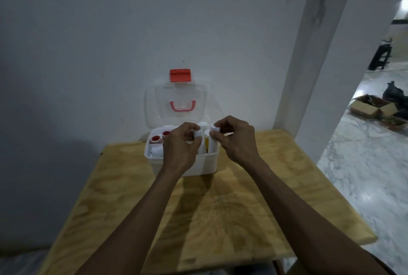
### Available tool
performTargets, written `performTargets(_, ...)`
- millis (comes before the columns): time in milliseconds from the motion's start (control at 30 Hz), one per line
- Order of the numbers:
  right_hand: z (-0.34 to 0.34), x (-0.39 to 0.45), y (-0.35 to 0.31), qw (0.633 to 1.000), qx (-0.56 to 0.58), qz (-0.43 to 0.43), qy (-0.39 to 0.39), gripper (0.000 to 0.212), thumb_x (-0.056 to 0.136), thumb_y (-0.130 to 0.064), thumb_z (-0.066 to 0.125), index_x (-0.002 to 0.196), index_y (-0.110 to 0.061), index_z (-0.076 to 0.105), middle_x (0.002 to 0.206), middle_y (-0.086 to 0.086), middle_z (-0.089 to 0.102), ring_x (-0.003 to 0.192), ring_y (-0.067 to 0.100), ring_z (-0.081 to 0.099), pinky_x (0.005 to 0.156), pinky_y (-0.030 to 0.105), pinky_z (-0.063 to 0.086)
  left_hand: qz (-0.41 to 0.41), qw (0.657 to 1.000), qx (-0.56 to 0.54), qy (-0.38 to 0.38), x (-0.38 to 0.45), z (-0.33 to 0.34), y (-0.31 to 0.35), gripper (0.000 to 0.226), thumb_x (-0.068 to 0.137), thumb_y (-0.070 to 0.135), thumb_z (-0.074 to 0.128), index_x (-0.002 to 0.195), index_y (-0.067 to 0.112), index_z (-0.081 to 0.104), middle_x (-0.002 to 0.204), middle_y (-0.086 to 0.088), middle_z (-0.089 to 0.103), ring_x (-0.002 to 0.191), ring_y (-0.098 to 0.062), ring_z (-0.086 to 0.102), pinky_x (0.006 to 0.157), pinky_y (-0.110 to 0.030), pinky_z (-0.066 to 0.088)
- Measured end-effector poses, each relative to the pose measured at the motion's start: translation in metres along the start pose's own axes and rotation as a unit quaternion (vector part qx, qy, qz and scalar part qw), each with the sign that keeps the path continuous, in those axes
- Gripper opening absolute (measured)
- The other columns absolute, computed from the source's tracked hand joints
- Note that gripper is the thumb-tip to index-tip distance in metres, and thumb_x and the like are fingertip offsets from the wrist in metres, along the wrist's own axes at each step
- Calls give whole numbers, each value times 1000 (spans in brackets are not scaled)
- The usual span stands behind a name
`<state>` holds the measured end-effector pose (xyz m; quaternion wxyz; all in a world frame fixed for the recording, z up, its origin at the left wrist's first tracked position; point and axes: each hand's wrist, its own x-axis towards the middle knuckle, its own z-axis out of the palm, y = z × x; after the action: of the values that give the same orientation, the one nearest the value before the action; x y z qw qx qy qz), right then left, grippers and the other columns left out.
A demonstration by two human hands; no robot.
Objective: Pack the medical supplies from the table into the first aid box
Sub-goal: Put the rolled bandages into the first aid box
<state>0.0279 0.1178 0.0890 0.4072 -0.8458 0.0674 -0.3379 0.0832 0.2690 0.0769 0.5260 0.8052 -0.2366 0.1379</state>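
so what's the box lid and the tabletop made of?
Box lid: looks like clear glossy plastic; the wall shows through it, with a red latch and handle that also look plastic. Tabletop: likely plywood, with swirling grain and a pale, slightly glossy finish.

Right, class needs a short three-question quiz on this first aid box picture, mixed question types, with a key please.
1. True or false: the first aid box has its clear lid shut.
2. What does each hand grip? A) a white bottle B) scissors C) nothing
3. Fill in: the box stands on a ____ table.

Key: 1 false, the lid stands open. 2 A, the left hand and right hand each hold a white bottle over the box. 3 wooden.
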Motion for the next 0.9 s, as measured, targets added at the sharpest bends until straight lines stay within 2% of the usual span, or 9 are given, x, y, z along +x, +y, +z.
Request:
performTargets(167,3,-4,10,999,-20,14,-33,16,75,-23,82,86,-17,71,84,-7,71,74,0,65,64,6,47,-22,998,39,-37,-1,4,-4,25,81,12,75,104,18,70,100,-3,74,83,-10,68,74,-31,60)
performTargets(333,5,-8,14,997,-37,25,-69,18,75,-23,81,89,-15,73,87,-4,72,78,6,64,68,12,46,-13,992,99,-80,-1,5,-11,24,83,19,74,106,18,70,101,-6,75,85,-15,70,77,-34,59)
performTargets(500,6,-10,14,993,-62,27,-98,20,78,-22,79,96,-12,75,95,1,74,81,5,61,68,7,39,8,979,169,-113,4,2,-13,19,85,25,70,103,21,73,98,-2,76,88,-14,70,82,-37,57)
performTargets(600,4,-11,10,990,-85,24,-110,21,83,-24,75,99,-11,75,100,3,74,81,3,58,69,13,38,19,970,198,-140,7,1,-16,18,88,25,66,104,24,75,102,1,76,93,-14,68,86,-40,55)
performTargets(733,1,-13,6,987,-109,25,-113,20,87,-25,70,101,-12,76,106,4,74,88,6,59,76,18,37,30,970,204,-131,5,0,-18,18,89,25,63,102,26,75,103,5,76,97,-14,67,93,-50,49)
performTargets(900,2,-14,4,986,-122,27,-114,22,88,-26,68,105,-13,75,111,5,72,99,15,64,79,19,38,31,975,194,-108,1,0,-18,21,89,26,62,107,26,74,102,5,76,99,-14,67,94,-50,47)
